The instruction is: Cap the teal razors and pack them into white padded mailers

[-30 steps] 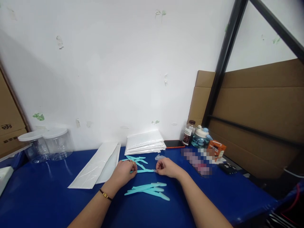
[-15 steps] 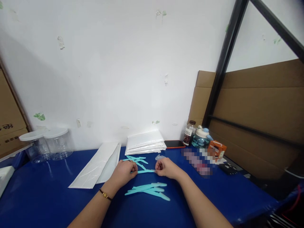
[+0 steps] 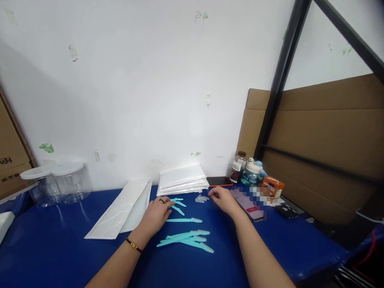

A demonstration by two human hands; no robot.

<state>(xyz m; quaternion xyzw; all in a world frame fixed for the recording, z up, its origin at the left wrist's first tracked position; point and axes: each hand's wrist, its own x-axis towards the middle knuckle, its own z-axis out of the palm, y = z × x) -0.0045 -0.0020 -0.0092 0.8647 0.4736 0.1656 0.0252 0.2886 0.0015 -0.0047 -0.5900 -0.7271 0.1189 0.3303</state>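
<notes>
My left hand reaches over the far pile of turquoise eyebrow razors, its fingers spread and covering the pile's left part. Just below that hand lies a single razor with a clear cap on its blade end. Closer to me, several capped razors lie crossed over each other. My right hand hovers with loosely bent, parted fingers and nothing visible in them. Just left of its fingertips is a small group of clear plastic caps.
White padded envelopes are stacked by the wall, with more envelopes at left. Two clear jars stand far left. Rightward are a dark phone, a lit phone, a brown bottle, a water bottle and an orange box.
Both hands have let go of the razor, which now lies capped on the table. My left hand moved slightly up to the far pile; my right moved up and right, beside the caps.
</notes>
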